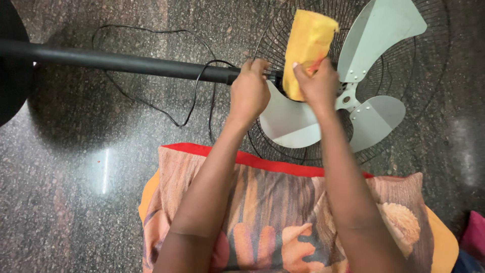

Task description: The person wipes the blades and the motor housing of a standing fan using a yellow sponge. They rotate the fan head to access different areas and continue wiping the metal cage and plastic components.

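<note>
Item: pedestal fan, laid flat on the floor, guard face up. Its long axis runs left to right across my view, head at the right, black pole reaching left to the round base at the left edge. Three pale grey blades lie exposed inside the black wire rear guard.

Yellow cloth: folded, upright over the fan's hub, gripped at its lower end in my right hand, fingers closed around it.

My left hand: closed on the guard's rim just where the pole meets the head.

Black power cord: loops loosely on the floor below and above the pole.

Surface: dark speckled polished stone floor, with a bright glare patch at lower left.

Near me: my lap covered by patterned orange and brown fabric with a red edge, just beside the guard. A bit of pink cloth shows at lower right.
</note>
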